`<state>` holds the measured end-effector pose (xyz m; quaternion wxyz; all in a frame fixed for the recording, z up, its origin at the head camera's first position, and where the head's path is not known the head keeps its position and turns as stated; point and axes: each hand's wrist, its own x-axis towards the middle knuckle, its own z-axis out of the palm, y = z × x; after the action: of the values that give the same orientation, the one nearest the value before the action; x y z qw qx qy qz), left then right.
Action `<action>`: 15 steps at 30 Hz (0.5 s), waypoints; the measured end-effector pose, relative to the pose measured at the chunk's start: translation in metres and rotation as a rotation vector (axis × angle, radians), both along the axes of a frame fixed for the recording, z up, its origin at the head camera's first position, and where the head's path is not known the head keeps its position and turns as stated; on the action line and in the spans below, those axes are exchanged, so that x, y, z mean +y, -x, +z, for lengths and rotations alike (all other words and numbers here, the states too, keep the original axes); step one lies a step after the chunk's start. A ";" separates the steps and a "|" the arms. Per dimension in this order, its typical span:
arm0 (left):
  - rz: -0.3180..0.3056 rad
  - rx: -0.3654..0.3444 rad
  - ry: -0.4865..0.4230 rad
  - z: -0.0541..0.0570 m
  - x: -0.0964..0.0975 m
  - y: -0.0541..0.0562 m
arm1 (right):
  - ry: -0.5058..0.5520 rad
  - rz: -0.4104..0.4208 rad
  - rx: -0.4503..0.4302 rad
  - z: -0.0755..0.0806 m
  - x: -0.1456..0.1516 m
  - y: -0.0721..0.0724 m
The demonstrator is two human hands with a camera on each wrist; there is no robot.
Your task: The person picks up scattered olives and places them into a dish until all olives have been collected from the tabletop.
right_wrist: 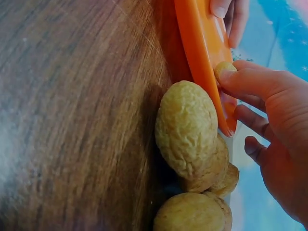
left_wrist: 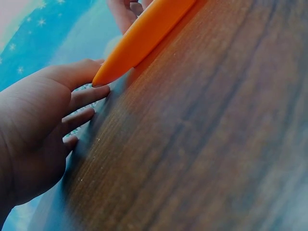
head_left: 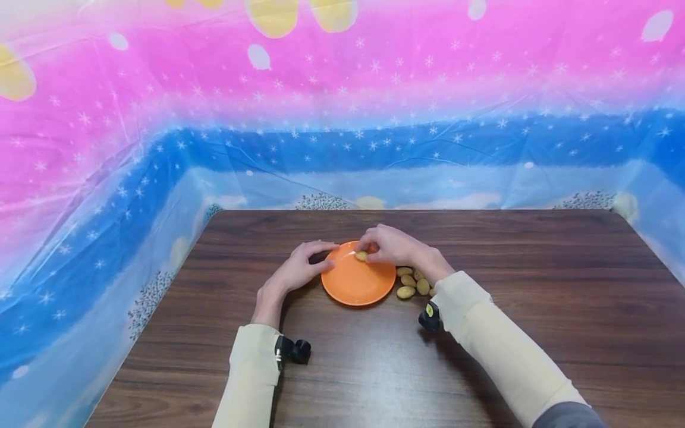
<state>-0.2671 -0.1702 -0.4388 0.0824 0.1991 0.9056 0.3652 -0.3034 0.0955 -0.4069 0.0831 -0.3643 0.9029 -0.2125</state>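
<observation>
An orange plate [head_left: 357, 284] lies on the table, its rim showing edge-on in the left wrist view. At its left side my left hand [head_left: 301, 267] holds the rim, thumb over the edge and fingers spread along the outside. My right hand [head_left: 395, 245] is over the plate's far right part, pinching a small yellow-brown potato [right_wrist: 224, 70] between thumb and fingers. That potato is low over the plate surface, partly covered by the fingertips. Several more potatoes [head_left: 408, 280] lie bunched against the plate's right side; the nearest one [right_wrist: 186, 129] has wrinkled skin.
The dark wooden table [head_left: 535, 261] reaches back to a pink and blue cloth backdrop [head_left: 342, 142]. Small black cameras sit on both wrists, the left one [head_left: 293, 351] close over the tabletop. The right sleeve [head_left: 503, 339] partly covers the potato pile.
</observation>
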 end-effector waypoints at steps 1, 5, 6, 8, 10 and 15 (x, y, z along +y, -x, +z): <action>0.000 0.000 -0.001 0.000 0.000 0.000 | 0.002 -0.001 0.004 0.000 0.000 0.000; 0.000 0.004 -0.001 -0.001 0.000 0.000 | 0.018 -0.004 0.014 -0.001 0.002 -0.001; 0.001 0.003 0.000 -0.001 0.000 0.000 | 0.026 -0.004 0.014 0.000 0.002 -0.002; 0.003 0.004 0.002 -0.001 0.000 0.000 | 0.042 -0.008 0.016 0.002 0.005 -0.002; 0.004 0.004 0.002 -0.001 0.000 0.000 | 0.059 -0.019 0.010 0.004 0.008 -0.004; 0.006 -0.001 0.006 -0.001 0.000 0.000 | 0.075 -0.051 -0.020 0.008 0.018 -0.007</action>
<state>-0.2667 -0.1703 -0.4394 0.0822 0.1957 0.9072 0.3631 -0.2960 0.1131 -0.3989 0.0727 -0.3419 0.9024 -0.2520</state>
